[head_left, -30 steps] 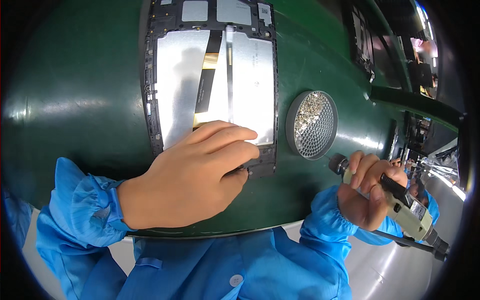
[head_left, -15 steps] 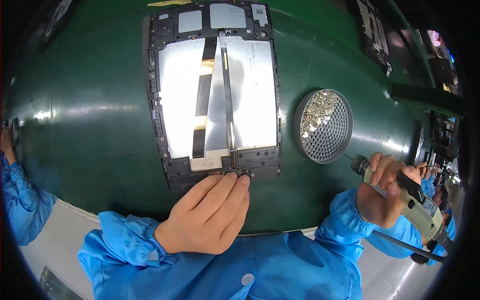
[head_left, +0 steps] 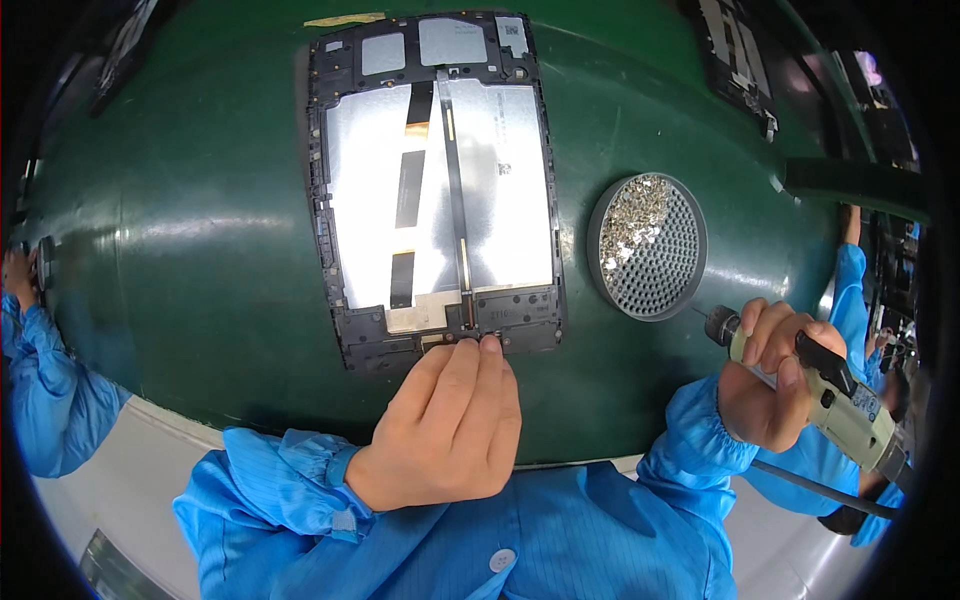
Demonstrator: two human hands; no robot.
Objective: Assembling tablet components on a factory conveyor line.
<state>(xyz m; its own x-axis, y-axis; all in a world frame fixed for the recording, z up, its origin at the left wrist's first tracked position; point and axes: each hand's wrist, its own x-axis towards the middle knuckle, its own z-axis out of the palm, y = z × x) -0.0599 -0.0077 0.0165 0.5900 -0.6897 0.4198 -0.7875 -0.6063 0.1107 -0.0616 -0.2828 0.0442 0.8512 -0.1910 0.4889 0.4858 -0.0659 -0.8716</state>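
Far left of the tablet chassis (head_left: 435,195): co-worker's blue sleeve (head_left: 55,400), at the rim of view. Chassis lies flat on the green surface (head_left: 215,290), in front of the person, silver panel up. Black flat cable (head_left: 410,190) runs down the chassis left of its centreline, thin strip (head_left: 456,200) just right of that.

Left hand (head_left: 445,425) at the chassis's near edge. Change: a second ago it lay across the lower panel; by half a second ago it had drawn back to this edge, and it's there now, turned a bit more upright. Means panel and both strips are uncovered, contact only at the near-edge parts. Fingers bunched together, tips touching; can't tell if they pinch anything.

Right of chassis, apart from it: round grey tray (head_left: 655,290), screws (head_left: 635,210) heaped on its far-left part. Further right, right hand (head_left: 775,385), fingers wrapped round the electric screwdriver (head_left: 845,415). Bit clear of the chassis, so no driving at this moment.
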